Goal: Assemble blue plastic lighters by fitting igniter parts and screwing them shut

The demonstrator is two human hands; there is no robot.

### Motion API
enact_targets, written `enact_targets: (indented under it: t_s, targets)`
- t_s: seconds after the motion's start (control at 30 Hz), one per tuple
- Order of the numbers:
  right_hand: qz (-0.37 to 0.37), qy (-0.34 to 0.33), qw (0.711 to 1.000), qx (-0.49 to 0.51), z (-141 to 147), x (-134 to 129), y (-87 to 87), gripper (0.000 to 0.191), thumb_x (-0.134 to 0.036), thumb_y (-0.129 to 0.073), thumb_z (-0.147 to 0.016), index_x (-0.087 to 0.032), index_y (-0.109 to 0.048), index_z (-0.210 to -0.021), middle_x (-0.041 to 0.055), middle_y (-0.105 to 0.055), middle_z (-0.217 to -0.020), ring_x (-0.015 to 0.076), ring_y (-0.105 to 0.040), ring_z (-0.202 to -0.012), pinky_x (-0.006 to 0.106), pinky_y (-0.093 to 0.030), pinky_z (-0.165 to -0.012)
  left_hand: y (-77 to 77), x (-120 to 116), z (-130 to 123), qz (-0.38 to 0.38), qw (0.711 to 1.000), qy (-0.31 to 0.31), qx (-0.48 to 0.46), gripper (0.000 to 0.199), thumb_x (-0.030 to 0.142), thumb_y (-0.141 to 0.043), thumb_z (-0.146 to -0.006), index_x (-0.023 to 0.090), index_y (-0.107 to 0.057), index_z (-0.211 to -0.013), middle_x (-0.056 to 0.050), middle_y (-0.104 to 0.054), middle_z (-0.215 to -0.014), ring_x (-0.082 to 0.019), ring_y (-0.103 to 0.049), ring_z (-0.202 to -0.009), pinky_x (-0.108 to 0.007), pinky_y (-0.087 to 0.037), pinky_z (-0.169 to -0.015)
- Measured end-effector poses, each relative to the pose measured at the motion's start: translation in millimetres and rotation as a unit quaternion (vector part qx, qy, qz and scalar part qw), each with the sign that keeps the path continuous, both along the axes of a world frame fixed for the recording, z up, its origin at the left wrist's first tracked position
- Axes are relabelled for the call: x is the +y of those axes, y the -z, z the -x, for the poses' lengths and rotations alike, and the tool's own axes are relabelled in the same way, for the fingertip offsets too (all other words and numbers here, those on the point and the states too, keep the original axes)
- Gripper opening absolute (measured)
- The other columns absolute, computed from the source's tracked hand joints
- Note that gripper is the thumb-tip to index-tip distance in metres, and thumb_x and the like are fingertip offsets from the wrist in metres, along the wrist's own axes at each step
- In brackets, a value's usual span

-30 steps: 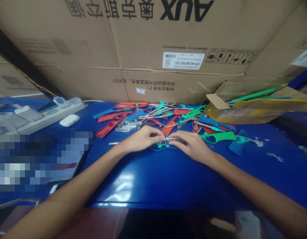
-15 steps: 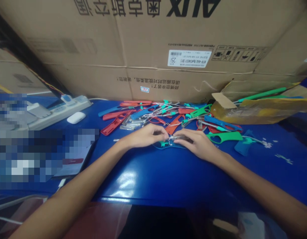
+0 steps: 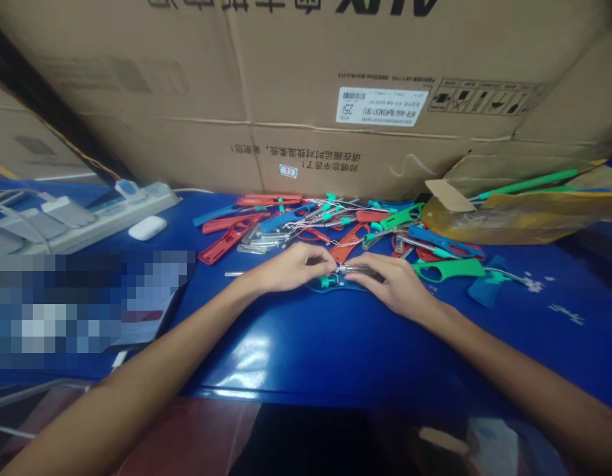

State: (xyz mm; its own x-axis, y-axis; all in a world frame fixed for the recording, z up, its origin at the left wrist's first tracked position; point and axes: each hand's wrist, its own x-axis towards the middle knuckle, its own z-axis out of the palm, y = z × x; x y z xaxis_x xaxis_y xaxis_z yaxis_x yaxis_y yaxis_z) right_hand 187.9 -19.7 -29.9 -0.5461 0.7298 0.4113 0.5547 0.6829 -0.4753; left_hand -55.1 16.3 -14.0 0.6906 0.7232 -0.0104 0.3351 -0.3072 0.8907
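Note:
My right hand (image 3: 392, 281) is closed around a clear lighter gas tank (image 3: 358, 268) with a whitish fitting at its left end. My left hand (image 3: 299, 268) pinches close to that fitting; what lies between its fingertips is too small to tell. Below both hands a blue lighter handle shell (image 3: 353, 286) rests on the table, with a teal trigger piece (image 3: 326, 282) at its left. The left fingers and the right hand partly cover the shell. A thin metal tube (image 3: 233, 274) pokes out beside my left wrist.
Behind my hands lies a pile of red, blue and green lighter shells (image 3: 231, 239), clear tanks and white leads. A yellowish plastic bag (image 3: 529, 221) stands right, a power strip (image 3: 112, 221) and white earbud case (image 3: 147, 227) left. A big carton (image 3: 286, 99) closes off the back.
The camera view has tilted down slightly. Both hands keep nearly the same place and grip, with the tank still in the right hand.

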Motion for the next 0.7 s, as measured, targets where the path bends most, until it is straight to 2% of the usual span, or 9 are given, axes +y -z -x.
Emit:
enact_targets:
  t_s: [0.3, 0.7]
  targets:
    - [-0.001, -0.002, 1.0, 0.012, 2.7, -1.1, -0.5, 0.017, -0.032, -0.062, -0.098, -0.02, -0.071, -0.107, 0.0039, -0.075, -0.095, 0.0165, -0.069, -0.079, 0.028, -0.052, -0.072, 1.5, -0.2, 0.0, 0.006, 1.0, 0.001, 0.006, 0.027, 0.036, -0.057, -0.093, 0.013, -0.069, -0.096, -0.004, -0.068, -0.087, -0.014, -0.057, -0.075, -0.027, -0.043, -0.072]
    - [-0.013, 0.014, 1.0, 0.005, 8.1, -3.3, 0.2, 0.018, -0.033, -0.059, -0.1, -0.021, -0.07, -0.107, 0.0039, -0.075, -0.098, 0.0176, -0.07, -0.085, 0.029, -0.053, -0.077, -3.9, -3.8, -2.4, -0.017, 1.0, -0.004, 0.014, 0.024, 0.033, -0.053, -0.095, 0.013, -0.067, -0.092, -0.003, -0.064, -0.083, -0.013, -0.053, -0.072, -0.027, -0.042, -0.068]
